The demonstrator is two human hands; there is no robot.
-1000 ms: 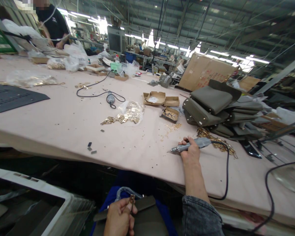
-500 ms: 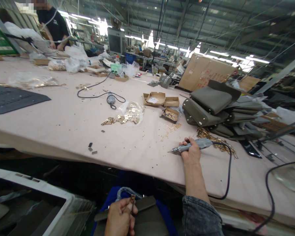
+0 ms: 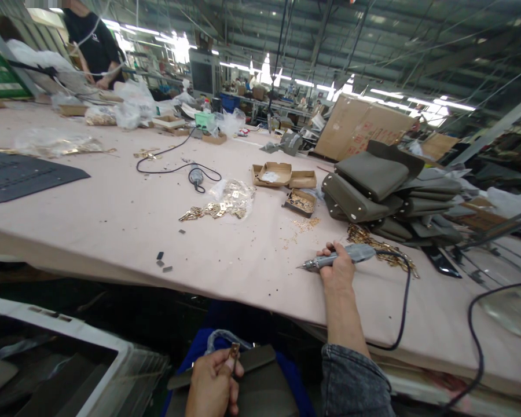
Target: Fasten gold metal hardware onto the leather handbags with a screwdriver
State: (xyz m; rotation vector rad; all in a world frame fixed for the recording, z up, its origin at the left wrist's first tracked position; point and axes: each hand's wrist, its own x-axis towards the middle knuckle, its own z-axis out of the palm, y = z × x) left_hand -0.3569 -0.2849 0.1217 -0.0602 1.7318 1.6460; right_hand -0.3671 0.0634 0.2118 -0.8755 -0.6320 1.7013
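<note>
The left hand runs off the bottom edge, so its wrist is lost, and the olive bag under it is cut there too. The gold bits on the counter are too small to make out.

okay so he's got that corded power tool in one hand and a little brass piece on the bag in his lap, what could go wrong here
The right hand holds the electric screwdriver on the table; its cord loops over the table edge and might snag as the tool moves toward the lap.

The left hand pinches the small brass fitting against the olive bag below the table edge; a slipped bit could hit fingers or scar the leather.

Loose brass parts lie beside the cord and might get swept off.
</note>
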